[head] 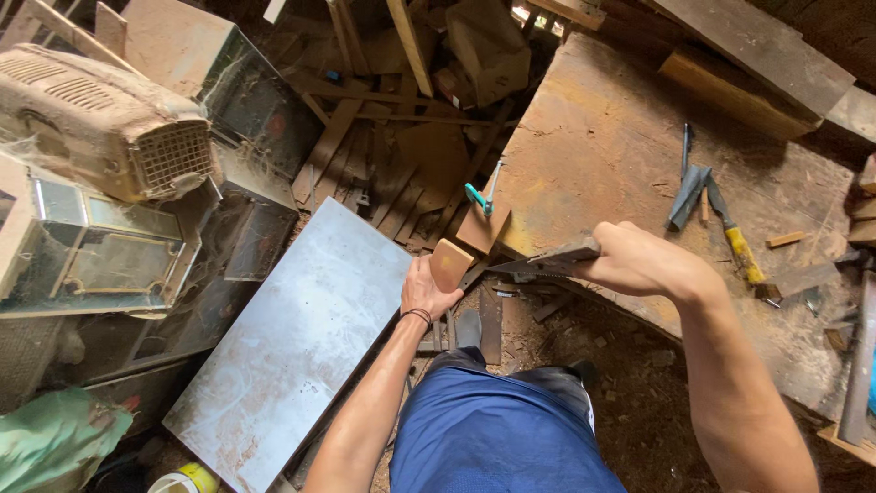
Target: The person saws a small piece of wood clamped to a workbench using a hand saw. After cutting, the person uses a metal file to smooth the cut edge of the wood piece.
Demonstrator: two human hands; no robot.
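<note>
My left hand (423,290) grips a small flat wooden block (450,263), held upright just left of the workbench edge. My right hand (639,260) is closed around the handle of a hand saw (546,264), whose toothed blade points left toward the block. The saw tip sits close to the block's right side; I cannot tell if they touch. Both hands are above my knee in blue shorts (497,429).
A worn wooden workbench (602,155) carries a yellow-handled chisel (735,239) and a dark metal tool (686,196). A grey metal sheet (297,342) lies at lower left. Scrap planks (392,173), a dusty pet carrier (100,119) and glass cases (100,246) crowd the left.
</note>
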